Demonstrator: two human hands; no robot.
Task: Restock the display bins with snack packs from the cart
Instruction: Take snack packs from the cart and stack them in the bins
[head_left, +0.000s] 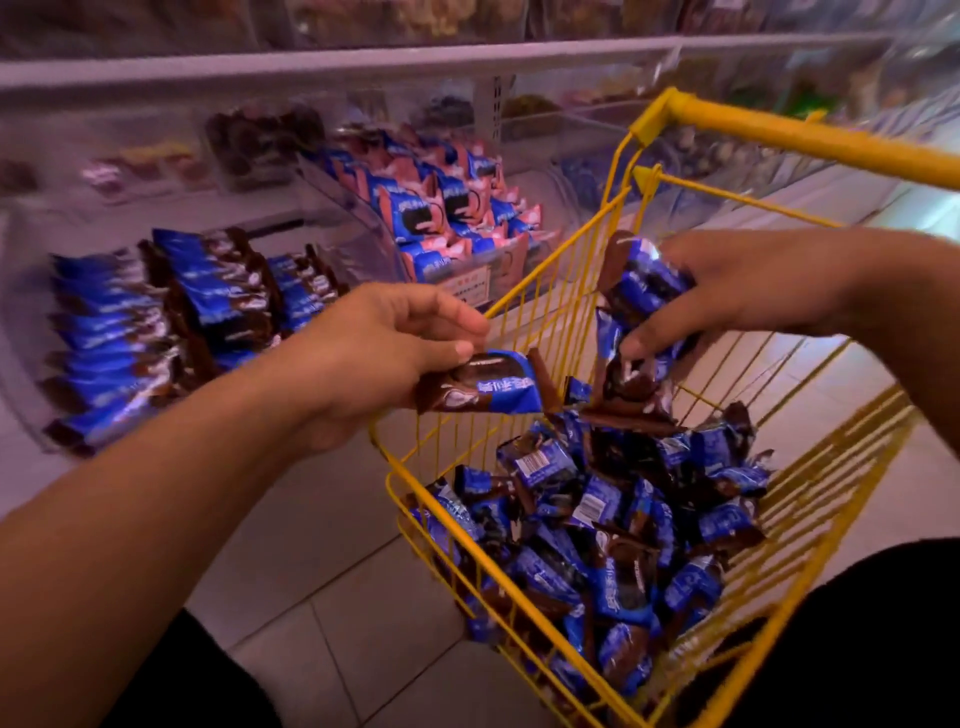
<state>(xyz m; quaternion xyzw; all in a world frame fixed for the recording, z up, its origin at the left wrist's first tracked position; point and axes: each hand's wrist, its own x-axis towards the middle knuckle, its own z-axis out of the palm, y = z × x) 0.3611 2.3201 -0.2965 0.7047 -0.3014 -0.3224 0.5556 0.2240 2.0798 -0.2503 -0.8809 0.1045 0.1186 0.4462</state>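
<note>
Shelving: a long white display run (363, 67) is seen across the back, with blurred bagged goods above; contents there cannot be told.
Floor: pale tiles (363, 623) with dark grout lines are seen under the cart and between cart and shelf.
Cart: a yellow wire cart (597, 270) stands just beside the display, its handle bar at upper right; a deep heap of blue-and-brown snack packs (613, 535) lies in its basket.
Left bin: a clear display bin (31, 395) at lower left is already lined with rows of matching blue-and-brown packs (156, 332), stood on edge; open room is judged to be left toward its right end.
Neighbouring bin: a clear bin of blue-and-pink packs (457, 208) is seen behind the cart's corner, apparently well filled.
Progress: judged as midway; a good part of the left bin is stocked, yet much stock remains in the cart, so many transfers are left.
Right hand (737, 286): curled over a bunch of several packs (639, 317), held above the heap inside the cart.
Left hand (374, 353): one single pack (488, 384) is pinched between thumb and fingers, held over the cart's near rim, between cart and left bin.
Image quality: motion blur is noted on shelving and bins; labels cannot be read.
</note>
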